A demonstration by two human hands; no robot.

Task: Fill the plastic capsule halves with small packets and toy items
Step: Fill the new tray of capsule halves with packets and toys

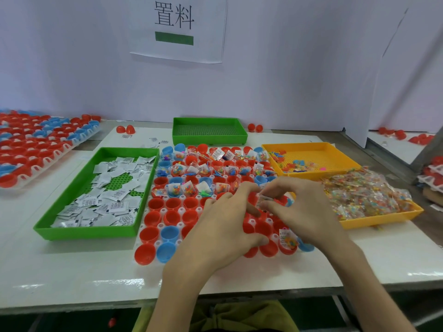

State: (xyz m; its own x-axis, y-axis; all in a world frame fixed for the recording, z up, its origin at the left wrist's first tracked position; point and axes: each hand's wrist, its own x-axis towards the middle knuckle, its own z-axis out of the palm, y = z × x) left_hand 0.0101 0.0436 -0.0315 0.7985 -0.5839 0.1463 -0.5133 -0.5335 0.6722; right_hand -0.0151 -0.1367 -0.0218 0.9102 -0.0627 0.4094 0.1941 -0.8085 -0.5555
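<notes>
A white holder tray [141,233] in the middle carries red and blue capsule halves [172,203]. The far rows hold packets and small toys; the near left ones are empty. Both hands meet over the tray's right middle. My right hand [304,212] pinches a small clear packet [263,200] with its fingertips. My left hand [227,221] touches the same packet with curled fingers. One filled red half with a colourful packet [288,239] sits near my right wrist.
A green tray of white packets [103,195] lies left. An empty green tray [208,131] is behind. A yellow tray with small toys [309,159] and another piled with clear bead packets [362,195] sit right. A second capsule holder [36,144] is far left.
</notes>
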